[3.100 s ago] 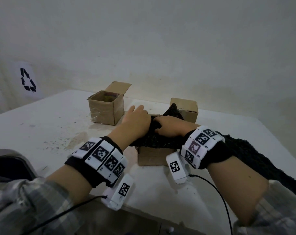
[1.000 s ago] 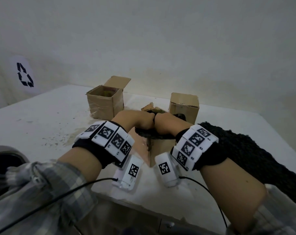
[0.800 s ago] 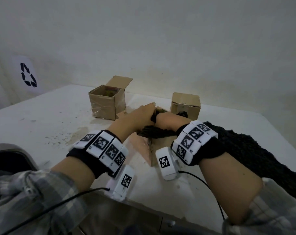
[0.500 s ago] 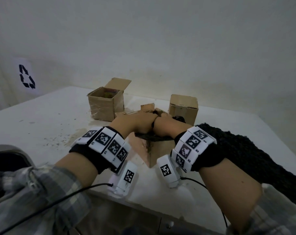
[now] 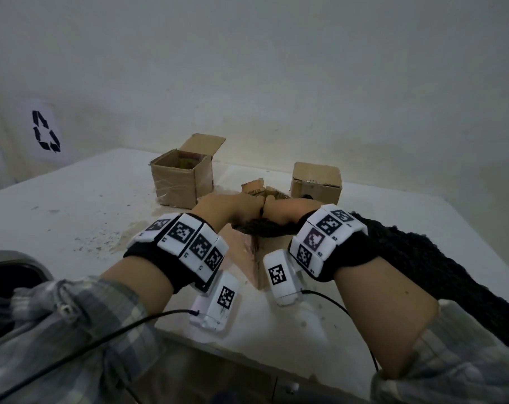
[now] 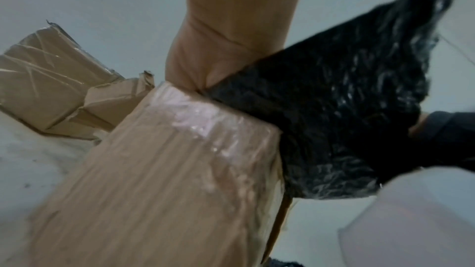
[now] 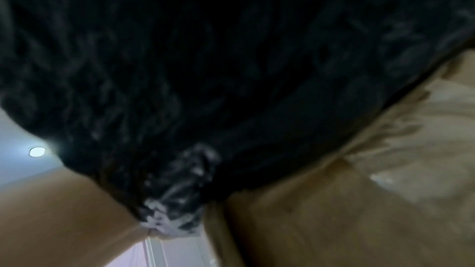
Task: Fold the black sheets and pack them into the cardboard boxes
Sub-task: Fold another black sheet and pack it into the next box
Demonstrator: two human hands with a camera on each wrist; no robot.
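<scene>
The fingers of both hands are hidden inside the near cardboard box [image 5: 254,258], so their grip cannot be told; the left hand [image 5: 227,207] and right hand [image 5: 288,209] are pressed together on the black sheet [image 5: 265,228] bulging over its rim. Three boxes are counted on the desk [image 5: 58,217]. A recycling sign [image 5: 45,130] is seen only from the head. The box's taped wall is shown by the left wrist view.

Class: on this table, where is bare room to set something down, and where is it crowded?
Free: the table left of the open box, and the near edge below both wrists. Crowded: the middle, where both hands push the black sheet into the near box; another sheet covers the right.
</scene>
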